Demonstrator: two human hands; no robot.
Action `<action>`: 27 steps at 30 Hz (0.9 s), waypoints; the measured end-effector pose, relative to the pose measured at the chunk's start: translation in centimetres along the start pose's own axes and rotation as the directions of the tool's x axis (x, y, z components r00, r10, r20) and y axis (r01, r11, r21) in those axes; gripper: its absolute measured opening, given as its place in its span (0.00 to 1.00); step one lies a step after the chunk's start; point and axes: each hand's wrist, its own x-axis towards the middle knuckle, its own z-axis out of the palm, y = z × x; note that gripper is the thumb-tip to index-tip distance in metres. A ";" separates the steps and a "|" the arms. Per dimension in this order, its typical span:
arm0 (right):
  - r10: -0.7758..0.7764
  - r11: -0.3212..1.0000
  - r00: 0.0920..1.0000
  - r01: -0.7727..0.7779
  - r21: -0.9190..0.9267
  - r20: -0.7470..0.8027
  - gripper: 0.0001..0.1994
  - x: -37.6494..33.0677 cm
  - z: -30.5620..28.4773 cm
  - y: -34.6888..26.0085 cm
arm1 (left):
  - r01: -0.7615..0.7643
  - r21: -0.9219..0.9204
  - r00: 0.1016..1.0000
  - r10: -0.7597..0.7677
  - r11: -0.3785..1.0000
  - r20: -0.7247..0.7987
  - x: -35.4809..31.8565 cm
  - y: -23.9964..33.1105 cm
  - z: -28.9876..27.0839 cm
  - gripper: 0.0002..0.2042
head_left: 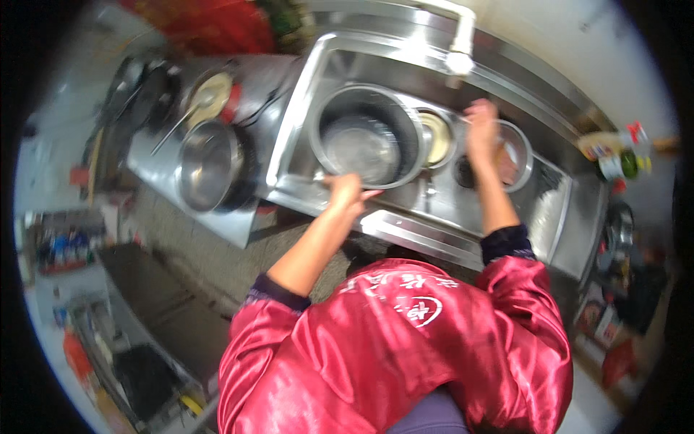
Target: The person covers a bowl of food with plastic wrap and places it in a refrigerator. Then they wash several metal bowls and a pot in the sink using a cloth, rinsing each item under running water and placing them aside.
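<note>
A large, deep metal pot [360, 108] stands tilted in the left part of the steel sink [293, 155], with a shiny round bottom inside. My left hand [345, 195] is closed on the pot's near rim. To the right, my right hand [480, 134] is raised below the faucet [460, 58], its fingers stretched out, slightly blurred, holding nothing I can see. Just beside it is a round metal bowl [526, 145] with something reddish-brown inside, partly hidden by my forearm. Between pot and right hand sits a smaller bowl [437, 137] with a pale yellowish inside.
On the steel counter to the left stand an empty-looking metal pot [206, 170] and a pan with a ladle [177, 130]. Bottles [622, 165] stand at the right beyond the sink. Shelves with stacked goods [69, 242] line the lower left. My red apron covers the front.
</note>
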 end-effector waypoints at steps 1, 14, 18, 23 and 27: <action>-0.101 0.995 0.993 0.102 0.010 -0.053 0.12 1.5 0.1 -3.5 | 0.010 0.014 1.000 -0.010 1.000 -0.025 -0.4 0.1 -0.4 0.43; -0.348 0.938 0.868 0.327 0.118 0.356 0.17 -5.5 4.1 -17.3 | 0.112 -0.070 0.991 -0.106 0.991 0.083 -8.5 0.2 -5.7 0.18; -0.319 0.843 0.812 0.479 -0.246 0.488 0.18 -10.9 6.3 -13.4 | 0.078 -0.050 0.993 -0.073 0.996 0.091 -11.4 -0.3 -10.6 0.18; 0.363 0.929 0.609 -0.175 -0.327 0.705 0.27 -15.2 7.7 -12.4 | 0.079 0.000 0.990 -0.079 0.997 0.118 -12.3 -0.6 -15.4 0.24; 0.485 0.873 0.535 -0.249 -0.420 0.691 0.14 -16.9 7.9 -13.9 | 0.020 0.236 0.981 0.026 0.971 -0.190 -11.7 -0.1 -20.4 0.57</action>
